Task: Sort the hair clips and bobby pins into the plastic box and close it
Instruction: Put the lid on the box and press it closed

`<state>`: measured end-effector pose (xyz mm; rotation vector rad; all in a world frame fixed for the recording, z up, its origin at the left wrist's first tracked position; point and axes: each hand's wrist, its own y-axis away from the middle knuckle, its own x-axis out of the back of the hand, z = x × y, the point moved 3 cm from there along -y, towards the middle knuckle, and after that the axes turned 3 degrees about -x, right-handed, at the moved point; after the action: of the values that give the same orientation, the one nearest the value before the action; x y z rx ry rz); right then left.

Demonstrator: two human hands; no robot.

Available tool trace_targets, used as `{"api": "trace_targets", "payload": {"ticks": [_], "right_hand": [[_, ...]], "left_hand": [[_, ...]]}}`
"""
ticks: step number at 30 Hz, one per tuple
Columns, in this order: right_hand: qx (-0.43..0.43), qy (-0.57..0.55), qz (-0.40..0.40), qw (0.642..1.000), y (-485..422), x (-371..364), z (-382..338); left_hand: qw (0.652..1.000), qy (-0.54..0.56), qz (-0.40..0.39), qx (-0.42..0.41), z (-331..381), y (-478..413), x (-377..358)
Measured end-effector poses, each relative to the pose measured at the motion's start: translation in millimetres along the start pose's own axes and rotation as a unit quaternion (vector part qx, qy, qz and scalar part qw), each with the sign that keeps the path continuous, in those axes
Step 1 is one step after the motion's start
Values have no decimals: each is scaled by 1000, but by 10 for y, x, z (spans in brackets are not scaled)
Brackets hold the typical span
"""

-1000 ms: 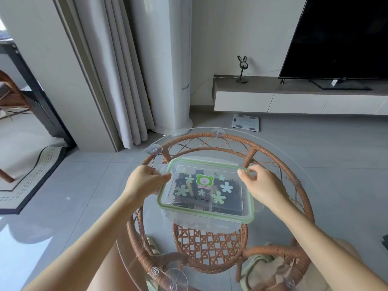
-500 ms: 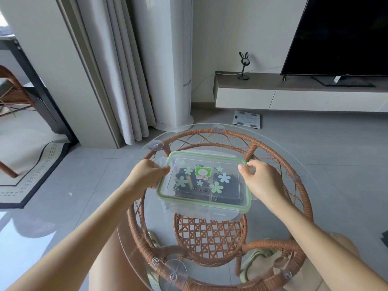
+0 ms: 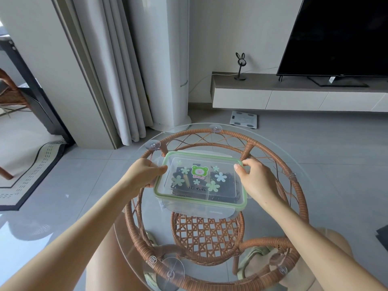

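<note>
A clear plastic box (image 3: 195,204) with a green-rimmed lid (image 3: 184,198) sits on the round glass table (image 3: 294,156). The lid lies on top and carries flower stickers and a bear sticker. Dark hair clips and bobby pins (image 3: 224,181) show through the lid inside the box. My left hand (image 3: 144,173) grips the box's left side, its fingers curled round the side latch. My right hand (image 3: 255,179) grips the right side, thumb on the lid's rim, fingers curled over the edge.
The glass top rests on a rattan frame (image 3: 294,192) with suction cups. Beyond it stand a white column (image 3: 168,59), grey curtains (image 3: 109,70), a bathroom scale (image 3: 243,119) on the floor, and a low TV cabinet (image 3: 294,97) with a television (image 3: 340,34).
The box with both hands on it sits slightly higher in the view as the camera tilts. Both hands keep their hold on the box's sides.
</note>
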<state>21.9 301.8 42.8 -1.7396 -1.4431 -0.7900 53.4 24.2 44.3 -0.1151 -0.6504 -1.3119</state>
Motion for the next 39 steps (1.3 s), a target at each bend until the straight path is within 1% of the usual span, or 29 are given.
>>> {"api": "trace_targets", "payload": {"ticks": [5, 6, 8, 10, 12, 14, 16, 19, 22, 24, 26, 28, 30, 32, 35, 37, 39], "right_hand": [[1, 8, -10, 1000, 11, -39, 13], [-4, 23, -5, 1000, 26, -38, 9], [-9, 73, 23, 997, 59, 3, -1], [11, 164, 67, 984, 94, 72, -15], [42, 256, 83, 962, 128, 115, -46], [59, 304, 56, 949, 151, 110, -76], [57, 308, 18, 950, 137, 73, -88], [20, 267, -56, 962, 81, 44, -91], [-29, 201, -129, 971, 61, 77, -78], [-51, 153, -183, 970, 67, 110, -54], [-46, 121, -234, 964, 91, 110, -31], [-33, 110, -266, 957, 125, 108, -14], [-40, 61, -296, 953, 126, 98, 27], [-68, -46, -342, 936, 121, 85, 74], [-113, -220, -416, 875, 134, 52, 118], [-123, -282, -439, 844, 161, 11, 139], [-128, -303, -444, 834, 159, -30, 150]], "left_hand": [[1000, -7, -8, 5, 0, -12, 3], [1000, -2, -5, -1, -2, -2, 0], [999, -11, 26, -23, -15, 25, -2], [993, -88, 78, -24, -60, 56, -3], [972, -194, 126, -36, -105, 90, -7], [946, -278, 145, -78, -132, 123, -41], [922, -337, 143, -122, -130, 145, -76], [906, -393, 77, -134, -112, 142, -115], [904, -408, 20, -128, -110, 96, -127], [902, -410, 3, -136, -92, 66, -126], [900, -411, -7, -145, -83, 46, -118], [902, -404, -14, -154, -81, 36, -110], [906, -391, -22, -159, -98, 19, -103], [909, -381, -27, -166, -111, 7, -93], [919, -356, -29, -170, -141, -16, -80], [935, -311, -43, -166, -191, -37, -96], [958, -233, -57, -159, -249, -54, -126]]}}
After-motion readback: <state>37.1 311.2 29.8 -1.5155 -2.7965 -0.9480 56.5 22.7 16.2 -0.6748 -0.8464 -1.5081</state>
